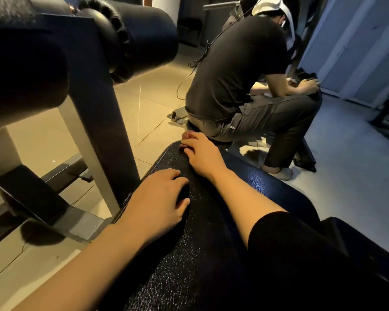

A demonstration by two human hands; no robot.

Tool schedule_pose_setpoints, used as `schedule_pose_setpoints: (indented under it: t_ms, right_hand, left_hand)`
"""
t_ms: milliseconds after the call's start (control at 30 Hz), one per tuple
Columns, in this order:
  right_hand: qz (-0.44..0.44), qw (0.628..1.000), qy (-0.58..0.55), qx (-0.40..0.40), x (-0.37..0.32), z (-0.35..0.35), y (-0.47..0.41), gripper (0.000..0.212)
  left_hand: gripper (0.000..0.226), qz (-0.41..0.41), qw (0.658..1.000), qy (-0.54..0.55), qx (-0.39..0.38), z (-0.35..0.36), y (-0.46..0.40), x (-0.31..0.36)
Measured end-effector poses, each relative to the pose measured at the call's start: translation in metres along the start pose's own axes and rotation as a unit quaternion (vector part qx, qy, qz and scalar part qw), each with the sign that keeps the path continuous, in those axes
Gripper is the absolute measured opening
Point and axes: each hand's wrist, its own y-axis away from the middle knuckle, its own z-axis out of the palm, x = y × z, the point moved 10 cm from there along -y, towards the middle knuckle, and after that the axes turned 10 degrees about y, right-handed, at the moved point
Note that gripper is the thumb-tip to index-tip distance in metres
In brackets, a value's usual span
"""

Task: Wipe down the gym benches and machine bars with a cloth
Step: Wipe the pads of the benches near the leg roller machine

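Lengthwise, bench [211,254] pointing away.

A frame post [94,113] and roller pads [139,34] crowd the tabletop's [211,254] left; a seated person [240,70] blocks its far end; floor [346,176] lies open right.

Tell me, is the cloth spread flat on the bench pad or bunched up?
Bunched. The cloth shows only as a small reddish wad under the right hand at the far end of the bench pad; whether fingers grip it, cannot tell.
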Motion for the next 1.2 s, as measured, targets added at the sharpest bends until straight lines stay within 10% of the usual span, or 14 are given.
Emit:
schedule_pose_setpoints:
  t_ms: [767,1200]
  right_hand:
    - [0.326,0.943,-0.007,0.062,0.215,-0.034,0.182,0.034]
    - [0.039,0.998,-0.046,-0.026,-0.037,-0.004,0.087,0.039]
  left_hand:
    - [0.039,0.08,0.996,-0.01,-0.04,0.054,0.024,0.083]
    - [0.049,-0.026,0.999,-0.025,-0.03,-0.007,0.081,0.02]
